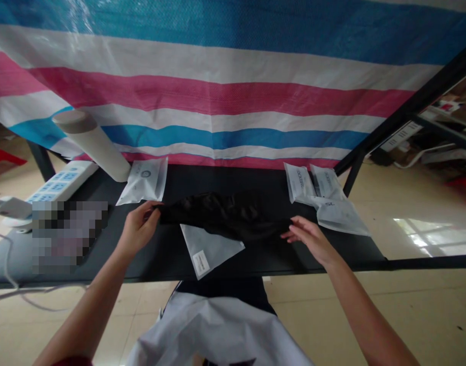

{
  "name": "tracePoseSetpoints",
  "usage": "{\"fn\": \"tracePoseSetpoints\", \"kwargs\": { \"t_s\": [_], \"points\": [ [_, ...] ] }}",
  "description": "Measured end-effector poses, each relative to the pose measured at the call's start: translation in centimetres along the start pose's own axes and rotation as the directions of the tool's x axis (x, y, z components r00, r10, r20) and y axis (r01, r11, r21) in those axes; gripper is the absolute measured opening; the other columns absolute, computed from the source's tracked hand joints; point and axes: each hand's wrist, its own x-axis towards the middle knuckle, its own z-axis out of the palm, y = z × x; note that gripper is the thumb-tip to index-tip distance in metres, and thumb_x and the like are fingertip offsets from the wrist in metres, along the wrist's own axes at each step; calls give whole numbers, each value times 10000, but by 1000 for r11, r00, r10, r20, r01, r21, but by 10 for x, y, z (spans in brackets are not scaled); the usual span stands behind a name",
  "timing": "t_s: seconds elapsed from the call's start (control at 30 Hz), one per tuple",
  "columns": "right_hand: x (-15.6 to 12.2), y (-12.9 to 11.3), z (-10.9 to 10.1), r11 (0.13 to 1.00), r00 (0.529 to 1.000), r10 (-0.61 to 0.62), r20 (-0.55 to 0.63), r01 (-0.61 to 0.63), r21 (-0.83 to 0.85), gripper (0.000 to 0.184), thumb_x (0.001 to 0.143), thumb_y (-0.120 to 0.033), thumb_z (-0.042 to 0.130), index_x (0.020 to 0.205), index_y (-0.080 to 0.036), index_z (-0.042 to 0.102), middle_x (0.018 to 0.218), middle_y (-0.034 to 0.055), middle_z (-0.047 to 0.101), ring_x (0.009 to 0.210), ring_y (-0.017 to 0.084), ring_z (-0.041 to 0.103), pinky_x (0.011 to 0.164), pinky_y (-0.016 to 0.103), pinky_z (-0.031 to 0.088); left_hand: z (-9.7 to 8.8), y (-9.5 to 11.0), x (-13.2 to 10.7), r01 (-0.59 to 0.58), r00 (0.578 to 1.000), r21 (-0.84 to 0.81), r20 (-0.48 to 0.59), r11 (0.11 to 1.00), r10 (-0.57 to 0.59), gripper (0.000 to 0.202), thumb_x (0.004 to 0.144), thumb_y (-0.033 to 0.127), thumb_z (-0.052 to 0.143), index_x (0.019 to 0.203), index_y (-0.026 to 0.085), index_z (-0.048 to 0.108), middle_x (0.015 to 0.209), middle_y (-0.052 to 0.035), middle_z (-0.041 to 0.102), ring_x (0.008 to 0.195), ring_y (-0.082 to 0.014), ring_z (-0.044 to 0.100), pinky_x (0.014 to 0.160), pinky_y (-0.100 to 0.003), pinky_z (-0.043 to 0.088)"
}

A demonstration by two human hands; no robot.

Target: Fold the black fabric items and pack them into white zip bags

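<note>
Black fabric (221, 216) (crumpled) between hands (138, 229) (308, 239)

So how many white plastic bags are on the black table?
5: a bag back left, a bag, bag and bag at right, a bag under black fabric. Maybe more hidden.

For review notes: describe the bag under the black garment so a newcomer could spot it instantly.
On the black table, a black garment spans both hands. The frosted plastic bag lies half under it, the only bag touching it, its white label showing.
</note>
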Motion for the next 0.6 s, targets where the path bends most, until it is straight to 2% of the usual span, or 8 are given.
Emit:
{"fn": "tracePoseSetpoints", "kwargs": {
  "t_s": [0.07,0.13,0.2,0.27,0.37,0.43,0.5,0.6],
  "points": [
    [23,-19,1,988,989,-57,-135,75,138,383,667,-461,782,903,-244,572,802,-27,627,777,217,729,658,318,580,2,15,32,55,998,-114,-22,992,-58,284,797,434,517,970,229,611,606,30,516,531,-160,494,505,-302,400],
    [44,-46,2,964,969,-151,-194,188,186,390,642,-443,799,873,-251,551,763,-45,615,787,209,728,725,348,595,1,37,65,-22,993,-191,-117,981,0,250,756,425,558,895,222,607,671,21,571,626,-165,541,572,-310,431],
    [56,-77,0,939,936,-280,-215,314,143,364,657,-448,785,825,-248,532,748,-45,624,798,202,725,749,360,600,-4,66,90,-107,978,-230,-198,967,61,241,731,439,586,853,232,607,718,8,616,707,-189,584,617,-333,442],
    [57,-105,-1,899,880,-405,-247,433,70,324,698,-451,760,821,-249,538,777,-31,654,818,202,725,718,345,601,-14,94,101,-171,962,-279,-254,945,99,248,736,466,584,877,265,618,830,-10,678,838,-223,631,663,-364,462],
    [41,-126,-3,847,804,-514,-297,531,-29,279,738,-456,737,847,-256,575,798,-13,675,796,214,729,625,314,591,-31,120,90,-202,944,-335,-316,920,92,239,761,454,562,932,296,617,936,-8,687,937,-232,638,669,-367,463],
    [24,-122,-5,842,789,-529,-313,534,-76,273,744,-462,742,862,-257,605,746,-11,670,719,215,728,573,306,583,-38,119,69,-165,953,-378,-299,911,48,217,776,404,543,949,290,609,926,-11,668,881,-221,630,643,-352,455],
    [8,-105,-8,863,809,-505,-301,481,-153,274,763,-475,734,871,-242,638,693,-2,671,623,203,710,539,302,578,-40,105,44,-105,971,-361,-239,926,17,202,784,345,502,926,257,615,902,-16,651,780,-204,602,609,-338,439],
    [-8,-69,-15,877,851,-435,-294,326,-353,313,820,-496,679,877,-188,674,779,56,725,582,175,691,531,278,567,-35,72,10,-92,974,-73,-214,993,74,255,821,305,422,869,204,652,907,-26,659,814,-213,575,657,-339,424]
  ]
}}
